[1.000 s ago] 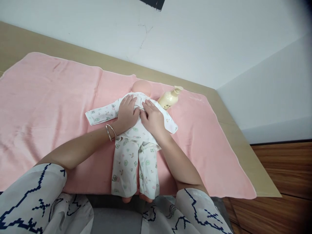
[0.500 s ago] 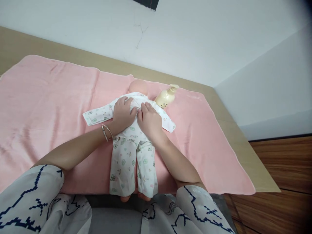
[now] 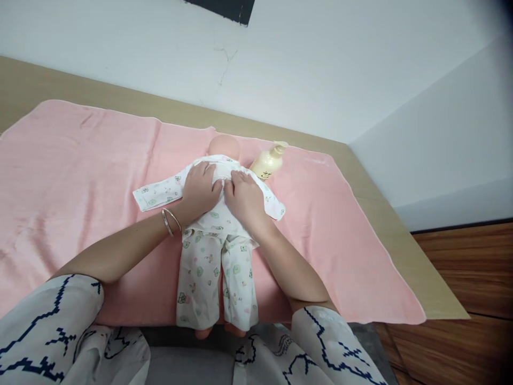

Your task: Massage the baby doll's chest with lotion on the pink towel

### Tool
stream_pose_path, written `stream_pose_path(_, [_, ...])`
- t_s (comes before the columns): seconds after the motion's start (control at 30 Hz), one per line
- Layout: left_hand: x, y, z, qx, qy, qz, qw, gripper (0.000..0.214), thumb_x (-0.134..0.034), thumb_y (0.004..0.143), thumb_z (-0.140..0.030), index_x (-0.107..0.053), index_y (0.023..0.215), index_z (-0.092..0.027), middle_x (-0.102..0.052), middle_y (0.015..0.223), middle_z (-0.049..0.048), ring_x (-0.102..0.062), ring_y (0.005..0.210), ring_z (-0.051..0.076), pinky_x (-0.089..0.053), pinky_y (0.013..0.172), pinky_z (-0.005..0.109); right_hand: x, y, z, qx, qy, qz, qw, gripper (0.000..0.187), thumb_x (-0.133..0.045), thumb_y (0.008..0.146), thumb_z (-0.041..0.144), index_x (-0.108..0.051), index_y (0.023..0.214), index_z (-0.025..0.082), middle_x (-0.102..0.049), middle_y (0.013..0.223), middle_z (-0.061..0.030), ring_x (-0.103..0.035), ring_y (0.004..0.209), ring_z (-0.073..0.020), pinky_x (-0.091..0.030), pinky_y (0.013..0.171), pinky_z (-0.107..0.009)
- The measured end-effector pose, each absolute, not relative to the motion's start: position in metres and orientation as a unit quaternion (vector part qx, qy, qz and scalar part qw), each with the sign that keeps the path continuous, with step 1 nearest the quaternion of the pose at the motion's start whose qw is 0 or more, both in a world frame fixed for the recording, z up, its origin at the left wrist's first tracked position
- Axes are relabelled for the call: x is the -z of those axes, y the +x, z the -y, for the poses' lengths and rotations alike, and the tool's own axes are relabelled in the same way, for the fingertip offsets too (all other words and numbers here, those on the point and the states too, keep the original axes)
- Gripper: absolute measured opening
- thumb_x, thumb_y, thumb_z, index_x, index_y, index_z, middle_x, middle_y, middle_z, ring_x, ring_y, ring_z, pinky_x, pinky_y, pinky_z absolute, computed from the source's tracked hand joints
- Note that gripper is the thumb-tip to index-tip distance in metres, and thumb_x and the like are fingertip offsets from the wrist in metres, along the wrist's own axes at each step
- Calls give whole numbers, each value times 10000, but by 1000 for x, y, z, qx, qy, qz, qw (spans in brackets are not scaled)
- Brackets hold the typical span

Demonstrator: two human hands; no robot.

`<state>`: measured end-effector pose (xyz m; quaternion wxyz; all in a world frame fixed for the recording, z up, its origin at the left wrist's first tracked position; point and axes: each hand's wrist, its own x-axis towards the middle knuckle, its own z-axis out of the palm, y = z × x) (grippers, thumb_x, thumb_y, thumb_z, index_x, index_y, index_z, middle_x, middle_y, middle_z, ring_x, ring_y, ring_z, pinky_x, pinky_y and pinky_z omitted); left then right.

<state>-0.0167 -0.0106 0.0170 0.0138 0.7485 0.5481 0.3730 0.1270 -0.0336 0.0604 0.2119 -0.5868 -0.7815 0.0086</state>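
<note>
A baby doll (image 3: 216, 216) lies stretched out in white printed pyjamas, its bald head (image 3: 223, 146) at the far end and its feet toward me. No face shows on the head. My left hand (image 3: 201, 187) rests on the left side of the doll's upper body, fingers laid out over the top. On the other side, my right hand (image 3: 245, 198) lies on the cloth, its fingers pointing up toward the doll's neck. The two thumbs come close together near the middle. Both hands are open, palms down, holding nothing.
A pale yellow pump bottle (image 3: 267, 161) leans or lies beside the doll's right-hand shoulder. Beneath everything spreads a pink blanket (image 3: 336, 240) on a wooden board (image 3: 372, 214). A white wall (image 3: 300, 64) rises behind, and brown wood panels (image 3: 460, 278) stand at the right.
The whole view has shifted slightly, so the doll sits a little lower in it. Between my hands the shirt's creases look different. Both hands stay on the doll's upper body.
</note>
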Motion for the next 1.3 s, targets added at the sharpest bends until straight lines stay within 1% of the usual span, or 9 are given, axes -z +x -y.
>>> stream_pose_path(0.13, [-15, -19, 4, -352, 758, -549, 11, 426, -490, 900, -263, -592, 1264, -67, -609, 1332, 217, -547, 1272, 352, -404, 1139, 538, -67, 124, 42, -25, -596, 776, 206, 313, -378, 996, 270, -671, 1032, 168, -741, 1074, -151, -657, 1112, -300, -490, 1008, -437])
stream_pose_path(0.37, [-15, -12, 18, -383, 782, -490, -42, 321, -375, 1007, -238, -677, 1049, -136, -697, 1153, 151, -629, 1115, 276, -511, 1022, 445, -54, 142, 6, -110, -553, 799, 209, 519, -333, 1027, 372, -491, 1415, 66, -459, 1562, -211, -365, 1501, -338, -274, 1236, -532])
stream_pose_path(0.47, [-17, -12, 16, -386, 771, -505, -36, 279, -428, 969, -223, -670, 1079, -138, -687, 1161, 144, -624, 1116, 276, -515, 1020, 446, -57, 138, 13, -82, -562, 798, 201, 480, -350, 1021, 344, -523, 1370, 64, -561, 1466, -219, -454, 1433, -341, -333, 1197, -518])
stream_pose_path(0.57, [-17, -17, 9, -374, 762, -528, -10, 294, -480, 909, -229, -668, 1117, -141, -680, 1208, 139, -611, 1154, 290, -497, 1058, 477, -64, 128, 33, -27, -592, 784, 186, 358, -345, 1007, 271, -650, 1124, 126, -722, 1154, -179, -635, 1179, -313, -473, 1033, -440])
stream_pose_path(0.67, [-16, -20, 4, -374, 760, -530, 21, 338, -469, 899, -247, -667, 1149, -132, -673, 1247, 142, -601, 1197, 289, -476, 1096, 480, -68, 121, 48, 9, -597, 783, 175, 320, -348, 993, 227, -663, 989, 172, -736, 1010, -142, -675, 1038, -284, -497, 938, -390])
stream_pose_path(0.87, [-12, -17, 10, -400, 759, -514, -2, 250, -478, 919, -274, -682, 1024, -175, -694, 1240, 122, -609, 1218, 284, -479, 1097, 489, -67, 132, 30, -52, -585, 786, 191, 370, -308, 1038, 323, -652, 994, 196, -748, 1064, -124, -653, 1130, -303, -471, 1006, -431])
stream_pose_path(1.0, [-11, -13, 17, -412, 758, -505, -9, 235, -452, 952, -271, -665, 903, -183, -712, 1190, 128, -624, 1194, 277, -482, 1088, 483, -55, 143, 8, -70, -536, 812, 221, 397, -310, 1032, 320, -587, 1251, 138, -663, 1342, -170, -517, 1369, -315, -366, 1158, -498])
stream_pose_path(1.1, [-12, -14, 17, -410, 753, -514, 1, 262, -439, 950, -263, -673, 1000, -157, -692, 1230, 151, -603, 1220, 286, -464, 1111, 486, -48, 143, 5, -69, -530, 815, 224, 465, -323, 1022, 313, -502, 1392, 95, -578, 1463, -180, -441, 1447, -316, -282, 1224, -524])
stream_pose_path(1.3, [-18, -20, 5, -363, 753, -549, 16, 391, -470, 879, -262, -657, 1178, -94, -656, 1265, 179, -589, 1202, 319, -461, 1102, 494, -55, 122, 35, -7, -587, 781, 214, 373, -337, 1010, 263, -644, 1154, 107, -719, 1194, -199, -627, 1219, -321, -460, 1059, -448])
